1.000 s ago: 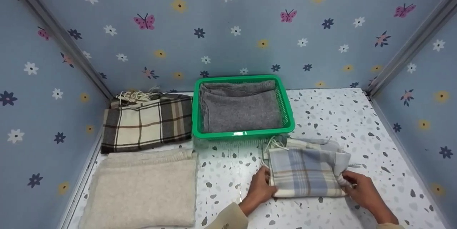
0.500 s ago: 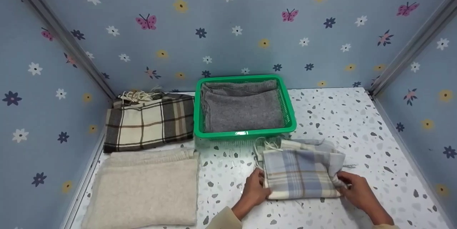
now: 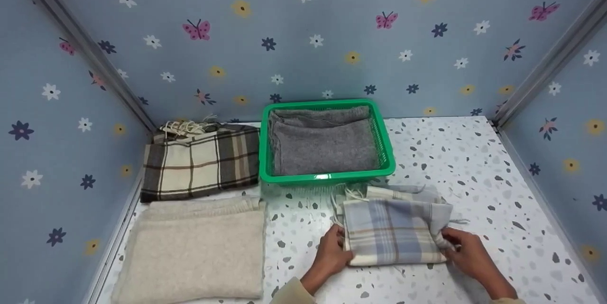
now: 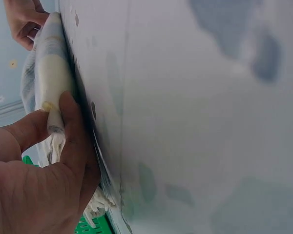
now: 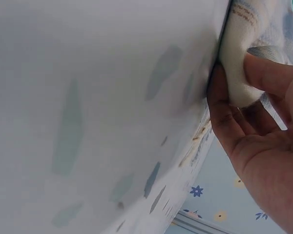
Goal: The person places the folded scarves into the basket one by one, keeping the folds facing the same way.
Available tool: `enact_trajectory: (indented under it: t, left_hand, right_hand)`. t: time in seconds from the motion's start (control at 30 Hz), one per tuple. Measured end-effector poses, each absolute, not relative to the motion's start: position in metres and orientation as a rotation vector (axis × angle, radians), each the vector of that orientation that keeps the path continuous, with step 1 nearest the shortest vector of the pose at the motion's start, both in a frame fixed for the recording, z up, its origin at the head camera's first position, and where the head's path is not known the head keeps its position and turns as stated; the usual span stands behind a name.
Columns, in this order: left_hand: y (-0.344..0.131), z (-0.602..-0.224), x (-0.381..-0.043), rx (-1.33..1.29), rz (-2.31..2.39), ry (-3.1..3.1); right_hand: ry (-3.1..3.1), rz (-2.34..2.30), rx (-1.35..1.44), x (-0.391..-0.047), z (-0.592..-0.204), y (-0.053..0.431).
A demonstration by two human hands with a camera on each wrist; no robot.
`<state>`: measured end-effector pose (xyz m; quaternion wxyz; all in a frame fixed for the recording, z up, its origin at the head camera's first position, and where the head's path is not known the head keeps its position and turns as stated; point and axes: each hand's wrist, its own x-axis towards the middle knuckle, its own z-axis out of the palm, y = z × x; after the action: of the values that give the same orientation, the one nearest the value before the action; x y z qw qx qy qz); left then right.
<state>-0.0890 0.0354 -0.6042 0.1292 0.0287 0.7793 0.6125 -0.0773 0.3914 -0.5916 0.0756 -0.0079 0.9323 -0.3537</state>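
Note:
A folded plaid scarf (image 3: 386, 233) in pale blue and cream, with fringe at its far left corner, lies on the speckled tabletop. My left hand (image 3: 330, 252) pinches its near left edge; the left wrist view shows thumb and fingers on either side of the folded layers (image 4: 56, 80). At the near right corner my right hand (image 3: 467, 253) grips the bunched edge. In the right wrist view the cream fold (image 5: 237, 73) sits between that thumb and the fingers, which are slid underneath. The scarf's underside is hidden.
Behind the scarf stands a green basket (image 3: 327, 178) holding a folded grey cloth (image 3: 327, 147). To the left lie a folded brown-and-cream plaid scarf (image 3: 204, 166) and a folded beige cloth (image 3: 194, 252). Flowered panels (image 3: 303, 33) enclose the back and sides.
Both hands have shifted the blue plaid scarf a little to the left across the tabletop, keeping their hold. The view has also turned slightly. The basket and other cloths stay put.

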Motion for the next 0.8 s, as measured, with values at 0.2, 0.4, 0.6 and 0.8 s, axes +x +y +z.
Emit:
enact_trajectory:
  t: [0.2, 0.4, 0.6, 0.8]
  left_hand:
    - [0.026, -0.605, -0.088, 0.092, 1.791, 2.233]
    - [0.018, -0.605, -0.086, 0.08, 1.757, 2.271]
    - [0.007, -0.605, -0.085, 0.05, 1.768, 2.257]
    - [-0.002, -0.605, -0.085, 0.051, 1.798, 2.251]
  right_hand:
    - [2.786, -1.049, -0.03, -0.079, -0.592, 0.384]
    - [2.763, -1.043, -0.031, -0.081, -0.591, 0.375]
    - [2.758, -1.073, -0.05, -0.082, -0.592, 0.365]
    - [2.74, -1.106, -0.082, -0.082, -0.591, 0.355]
